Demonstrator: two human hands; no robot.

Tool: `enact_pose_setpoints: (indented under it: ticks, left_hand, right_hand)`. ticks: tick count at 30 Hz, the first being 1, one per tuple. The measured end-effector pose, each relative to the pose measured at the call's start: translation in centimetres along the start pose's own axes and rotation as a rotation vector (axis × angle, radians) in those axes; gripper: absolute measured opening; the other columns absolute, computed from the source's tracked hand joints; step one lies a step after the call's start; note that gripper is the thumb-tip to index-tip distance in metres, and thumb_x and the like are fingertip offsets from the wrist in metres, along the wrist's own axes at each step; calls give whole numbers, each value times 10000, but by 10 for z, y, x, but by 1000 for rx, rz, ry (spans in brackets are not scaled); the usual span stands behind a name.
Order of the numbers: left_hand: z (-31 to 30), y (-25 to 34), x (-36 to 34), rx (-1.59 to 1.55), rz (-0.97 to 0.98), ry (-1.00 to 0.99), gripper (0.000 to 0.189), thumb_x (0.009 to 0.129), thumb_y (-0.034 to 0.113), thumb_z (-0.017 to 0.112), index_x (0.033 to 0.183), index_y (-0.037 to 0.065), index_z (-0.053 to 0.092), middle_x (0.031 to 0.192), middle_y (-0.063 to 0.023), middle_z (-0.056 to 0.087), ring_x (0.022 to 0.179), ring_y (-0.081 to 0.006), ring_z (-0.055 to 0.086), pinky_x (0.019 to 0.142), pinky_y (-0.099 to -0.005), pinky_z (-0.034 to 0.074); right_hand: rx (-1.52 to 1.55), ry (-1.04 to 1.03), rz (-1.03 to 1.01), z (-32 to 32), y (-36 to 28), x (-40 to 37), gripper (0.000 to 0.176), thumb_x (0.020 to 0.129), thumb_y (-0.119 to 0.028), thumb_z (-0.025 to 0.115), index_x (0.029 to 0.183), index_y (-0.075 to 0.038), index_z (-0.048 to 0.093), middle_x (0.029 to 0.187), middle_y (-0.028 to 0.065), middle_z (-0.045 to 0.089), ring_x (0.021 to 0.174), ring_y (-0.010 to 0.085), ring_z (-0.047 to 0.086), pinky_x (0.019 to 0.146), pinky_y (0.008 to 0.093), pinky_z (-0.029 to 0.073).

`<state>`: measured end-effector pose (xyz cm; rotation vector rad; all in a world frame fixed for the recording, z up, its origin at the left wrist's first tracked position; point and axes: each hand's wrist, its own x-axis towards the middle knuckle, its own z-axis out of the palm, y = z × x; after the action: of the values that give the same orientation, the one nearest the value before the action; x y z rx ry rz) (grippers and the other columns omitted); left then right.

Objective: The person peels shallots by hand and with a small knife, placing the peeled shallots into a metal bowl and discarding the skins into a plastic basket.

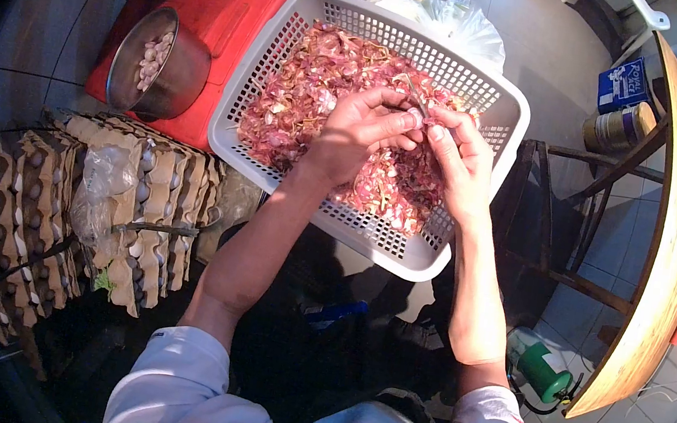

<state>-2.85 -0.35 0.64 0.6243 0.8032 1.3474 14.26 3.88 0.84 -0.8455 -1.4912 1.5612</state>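
My left hand (358, 134) is closed in a pinch above the basket, with a small pinkish clove (414, 117) at its fingertips. It looks like garlic or shallot. Close against it, my right hand (462, 151) pinches what looks like a small knife (415, 91), its thin blade pointing up and away; the handle is hidden by the fingers. Under both hands, a mass of reddish-purple cloves and loose papery skins (312, 81) fills much of a grey perforated plastic basket (499, 104).
On a red plastic box (236, 9) at left, a steel pot (184, 74) holds pale peeled cloves. Stacked egg trays (157, 206) stand below it. A wooden tabletop (655, 250) rises at right, beside a green canister (543, 372). Behind the basket lies a clear plastic bag (462, 28).
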Motion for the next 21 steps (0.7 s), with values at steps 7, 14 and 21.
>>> enact_pose_setpoints:
  ticks: [7, 14, 21]
  left_hand:
    - [4, -1, 1, -22, -6, -8, 235, 915, 17, 563, 1145, -26, 536, 1009, -119, 637, 917, -181, 643, 783, -265, 548]
    - [-2, -6, 3, -8, 1, -61, 257, 922, 27, 555, 1172, -16, 520, 1040, -115, 634, 931, -178, 636, 794, -270, 541]
    - [-2, -8, 3, -67, 28, 13, 288, 932, 38, 539, 1214, -1, 492, 1091, -109, 621, 957, -152, 630, 805, -265, 561]
  right_hand:
    - [189, 43, 98, -1, 1, 0, 240, 951, -118, 574, 1157, 4, 590, 905, -10, 619, 767, 36, 509, 691, 183, 419]
    - [214, 71, 138, -6, 6, 1, 259, 949, -113, 574, 1179, 5, 581, 924, -11, 624, 790, 34, 521, 708, 184, 424]
    - [-1, -29, 72, 4, -10, -4, 379, 927, -113, 596, 1275, 18, 523, 1173, 107, 618, 1082, 146, 554, 938, 295, 440]
